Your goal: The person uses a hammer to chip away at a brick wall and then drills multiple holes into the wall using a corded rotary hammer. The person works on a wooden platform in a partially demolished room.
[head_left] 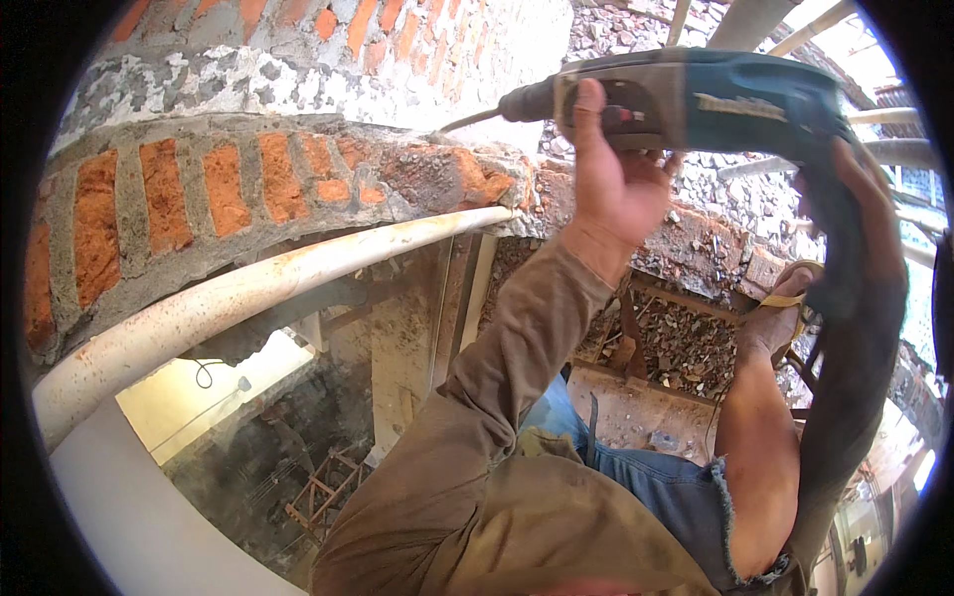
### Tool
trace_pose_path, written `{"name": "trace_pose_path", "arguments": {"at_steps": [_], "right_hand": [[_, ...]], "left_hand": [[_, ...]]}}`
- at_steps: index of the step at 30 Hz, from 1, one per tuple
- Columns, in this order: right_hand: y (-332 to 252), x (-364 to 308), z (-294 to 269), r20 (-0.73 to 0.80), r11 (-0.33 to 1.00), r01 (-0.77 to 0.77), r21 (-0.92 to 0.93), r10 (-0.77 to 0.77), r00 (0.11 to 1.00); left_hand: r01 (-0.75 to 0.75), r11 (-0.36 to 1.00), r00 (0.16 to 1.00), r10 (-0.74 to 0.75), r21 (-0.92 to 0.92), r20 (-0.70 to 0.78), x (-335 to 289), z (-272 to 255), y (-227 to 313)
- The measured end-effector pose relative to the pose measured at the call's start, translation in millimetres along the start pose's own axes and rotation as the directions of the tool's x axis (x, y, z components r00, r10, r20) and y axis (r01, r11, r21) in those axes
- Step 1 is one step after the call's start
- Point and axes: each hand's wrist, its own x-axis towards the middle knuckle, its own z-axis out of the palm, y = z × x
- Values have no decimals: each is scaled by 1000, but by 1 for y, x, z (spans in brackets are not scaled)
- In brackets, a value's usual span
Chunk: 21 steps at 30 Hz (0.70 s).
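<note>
Holds a teal drill (686, 104) nearly level, with its thin bit (472, 121) pointing left to the upper edge of the brick wall (227, 189), above a stained pale pipe (278, 278). Cups the front with the left hand (621, 194), half closed, thumb up the near side; wraps the right hand (865, 189) around the rear handle (too blurred to tell how tightly).

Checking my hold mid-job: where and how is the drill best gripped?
Likely by the drill's rear handle, from the right, where the right hand is: it curves down off the long housing. Support the front housing from below with the left hand, behind the thin bit, which points left.
</note>
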Motion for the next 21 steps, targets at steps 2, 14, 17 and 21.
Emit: {"name": "trace_pose_path", "arguments": {"at_steps": [2, 14, 17, 21], "right_hand": [[-19, -11, -30, -21, 926, -316, 206, 327, 945], [-205, -238, -102, -230, 862, -305, -405, 227, 947], [-224, -300, -57, -283, 865, -337, -371, 241, 928], [-224, -358, 51, -390, 860, -367, -355, 221, 894]], "left_hand": [[42, 999, 983, -36, -27, 179, -21, 11, -14], [677, 735, 606, -573, 21, 552, -223, 15, -23], [744, 668, 551, -635, 26, 541, -262, -14, 6], [709, 703, 571, -618, 55, 540, -284, -53, 62]]}}
